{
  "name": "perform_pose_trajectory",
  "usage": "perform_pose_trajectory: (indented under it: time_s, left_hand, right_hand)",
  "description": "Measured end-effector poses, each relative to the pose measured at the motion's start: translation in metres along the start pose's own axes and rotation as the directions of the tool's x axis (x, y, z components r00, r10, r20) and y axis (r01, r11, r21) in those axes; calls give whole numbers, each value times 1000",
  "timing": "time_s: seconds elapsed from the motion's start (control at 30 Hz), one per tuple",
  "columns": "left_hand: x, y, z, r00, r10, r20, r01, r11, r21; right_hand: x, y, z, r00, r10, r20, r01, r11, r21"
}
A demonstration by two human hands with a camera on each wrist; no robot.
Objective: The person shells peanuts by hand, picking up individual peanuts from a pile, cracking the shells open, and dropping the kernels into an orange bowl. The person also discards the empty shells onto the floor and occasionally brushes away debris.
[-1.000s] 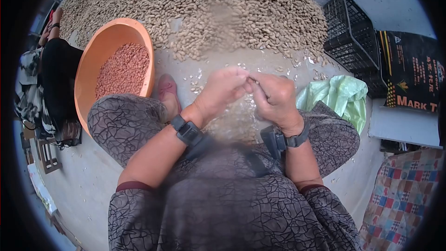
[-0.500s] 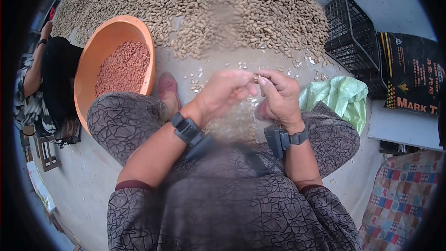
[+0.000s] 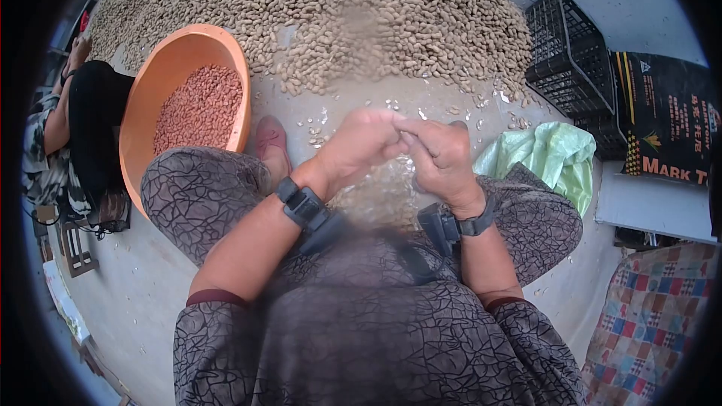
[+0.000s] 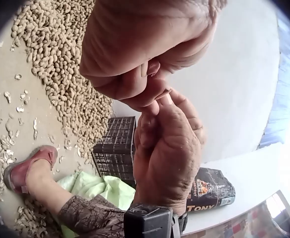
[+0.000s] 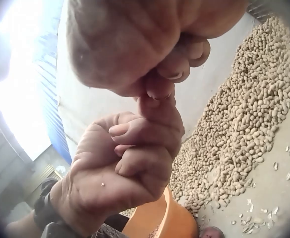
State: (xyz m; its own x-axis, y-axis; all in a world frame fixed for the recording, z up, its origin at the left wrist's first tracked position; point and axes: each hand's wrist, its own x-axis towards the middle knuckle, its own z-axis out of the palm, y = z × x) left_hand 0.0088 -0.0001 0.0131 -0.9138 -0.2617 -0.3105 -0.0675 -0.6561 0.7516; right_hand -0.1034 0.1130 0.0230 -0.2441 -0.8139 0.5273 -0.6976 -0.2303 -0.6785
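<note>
Both hands meet fingertip to fingertip above the lap. My left hand [image 3: 361, 143] has its fingers curled, and a reddish peanut kernel [image 4: 153, 68] shows among them. My right hand [image 3: 444, 158] pinches with thumb and forefinger against the left fingertips. Whatever part of the peanut lies between the tips is hidden by them. Beneath the hands, between the legs, are pale peanut shells [image 3: 376, 199], blurred in the head view. Left of the knee, an orange basin [image 3: 242, 120] holds many shelled red peanuts [image 3: 199, 109].
A wide heap of unshelled peanuts [image 3: 316, 15] covers the floor ahead. At right stand black plastic crates [image 3: 568, 53], a green plastic sack [image 3: 545, 154] and a black printed bag [image 3: 665, 116]. Another person [image 3: 98, 113] sits at far left beyond the basin.
Half a second ago the fingertips stood slightly apart with a peanut visible at the right hand; now they have closed together over it. The other person's arm has shifted.
</note>
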Motion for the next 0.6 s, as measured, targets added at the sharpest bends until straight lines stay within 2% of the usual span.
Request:
perform_pose_trajectory:
  time_s: [0.07,0.1,0.17,0.2,0.27,0.3,0.33,0.37,0.4,0.47,0.5,0.57,0.6]
  left_hand:
    - [-3,5,4,996,-74,-42,76,996,55]
    - [-3,5,2,996,-74,-41,77,996,55]
    - [-5,6,-5,960,-130,-250,123,991,-44]
    - [-5,7,-8,960,-129,-249,122,992,-43]
    - [-3,6,-9,970,-105,-219,82,990,-111]
    - [-2,6,-8,971,-107,-214,85,991,-108]
    - [-2,5,-6,987,-56,-152,56,998,1]
    - [-3,3,-4,996,-13,-85,21,994,105]
    - [-2,-1,-1,996,-17,-84,26,994,105]
    - [2,-7,8,999,31,8,-32,961,273]
    - [2,-7,12,999,31,10,-32,961,275]
    - [1,-4,19,996,16,89,-55,894,445]
    - [2,-8,19,996,15,91,-54,893,446]
  right_hand:
    - [1,-12,-3,976,218,-24,-215,972,100]
    - [-1,-8,-4,976,218,-24,-215,972,99]
    - [-9,8,-10,872,488,-51,-442,827,346]
    - [-9,16,-14,872,487,-52,-442,828,346]
    - [-9,31,-21,864,487,128,-502,854,135]
    - [-7,32,-23,864,489,122,-502,854,134]
    - [-5,32,-24,741,642,197,-671,713,203]
    - [-5,30,-24,586,758,286,-809,531,252]
    - [-4,25,-22,583,760,285,-811,527,253]
    - [-1,13,-14,544,786,292,-810,403,425]
    - [0,9,-11,545,787,289,-809,403,427]
    - [3,4,-7,459,838,295,-844,307,440]
    - [5,0,-6,458,839,294,-844,306,441]
